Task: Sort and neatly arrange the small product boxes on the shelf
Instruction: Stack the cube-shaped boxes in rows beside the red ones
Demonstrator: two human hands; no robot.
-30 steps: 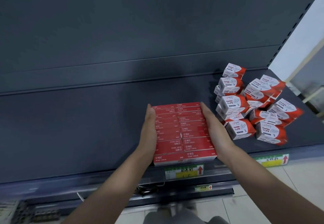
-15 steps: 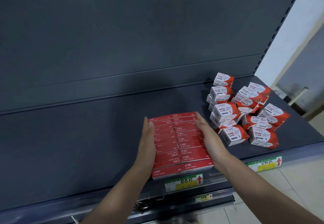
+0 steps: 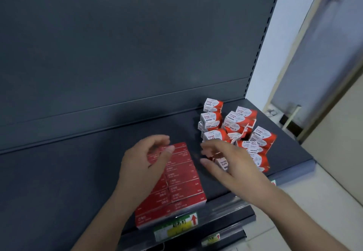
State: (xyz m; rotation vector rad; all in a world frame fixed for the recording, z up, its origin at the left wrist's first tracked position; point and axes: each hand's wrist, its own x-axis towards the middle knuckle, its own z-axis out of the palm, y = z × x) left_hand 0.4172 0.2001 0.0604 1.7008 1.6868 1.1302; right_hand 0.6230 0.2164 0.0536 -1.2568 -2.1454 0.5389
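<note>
Now | on the shelf [image 3: 59, 182] our left grip [image 3: 143, 164] has let go, loosely curled and empty over the squared red staple boxes [image 3: 180, 184] | right grip [image 3: 225, 160] spread, reaching the jumbled paper-clip boxes [image 3: 231, 121] | we judge staples done, clips next.

The staple boxes [image 3: 182, 184] were plain red with small white lettering, their long edges pale; the paper-clip boxes [image 3: 211, 117] were white on the printed faces, with red corners and red sides; the shelf [image 3: 68, 172] was a flat dark slate grey; its price label [image 3: 172, 228] ran green, yellow and white, with a red arrow; the floor [image 3: 324, 201] was cream.
</note>
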